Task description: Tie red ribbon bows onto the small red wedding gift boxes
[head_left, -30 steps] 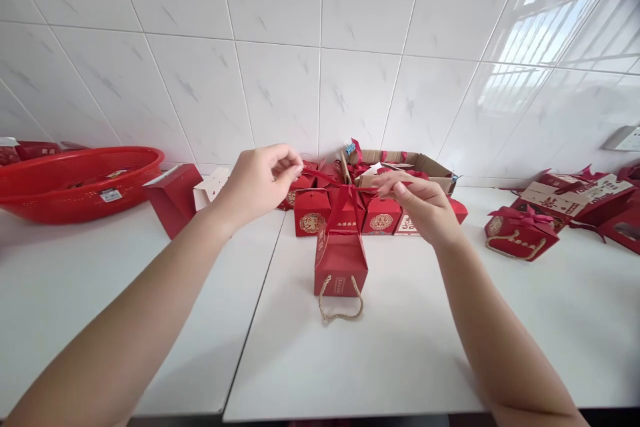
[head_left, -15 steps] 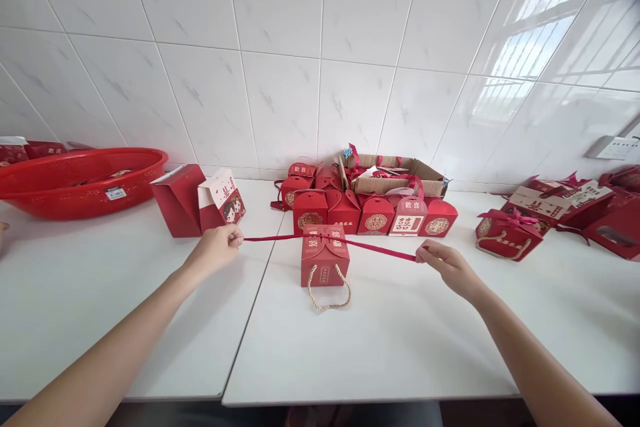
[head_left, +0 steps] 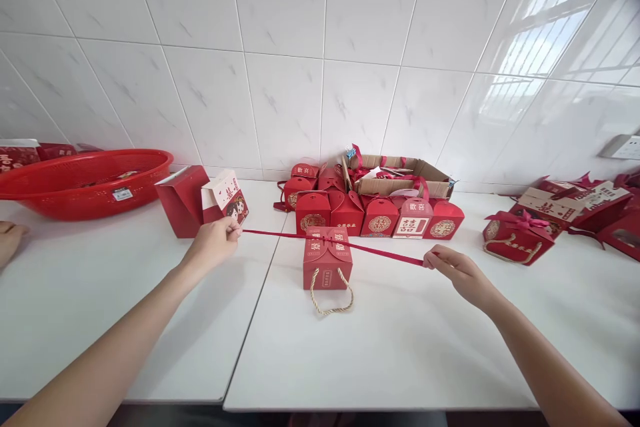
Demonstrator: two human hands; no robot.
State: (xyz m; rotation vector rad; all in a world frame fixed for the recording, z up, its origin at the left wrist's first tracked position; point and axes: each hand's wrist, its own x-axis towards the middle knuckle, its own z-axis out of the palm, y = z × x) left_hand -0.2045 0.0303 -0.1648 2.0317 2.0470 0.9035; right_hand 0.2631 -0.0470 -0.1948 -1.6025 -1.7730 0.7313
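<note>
A red gift box (head_left: 327, 267) with gold lettering stands upright on the white table in front of me, a twisted cord handle (head_left: 333, 311) drooping from its near side. Across its top runs a red ribbon (head_left: 387, 253), threaded through the closed flaps and stretched nearly straight to both sides. My left hand (head_left: 219, 240) pinches the ribbon's left end, beside a white-and-red box (head_left: 225, 197) with cartoon figures. The ribbon's right end is pinched in my right hand (head_left: 457, 271), held out over the table.
Behind stand several small red boxes (head_left: 380, 217) and a cardboard tray (head_left: 435, 175) of ribbons. At left are a red plastic basket (head_left: 85, 193) and another person's hand (head_left: 10, 240). Finished-looking boxes with bows, including one red box (head_left: 519, 240), sit at right. A seam crosses the table.
My right hand has moved slightly right, with the ribbon still taut. The other person's hand shows more at the left edge. The view has shifted a little.
</note>
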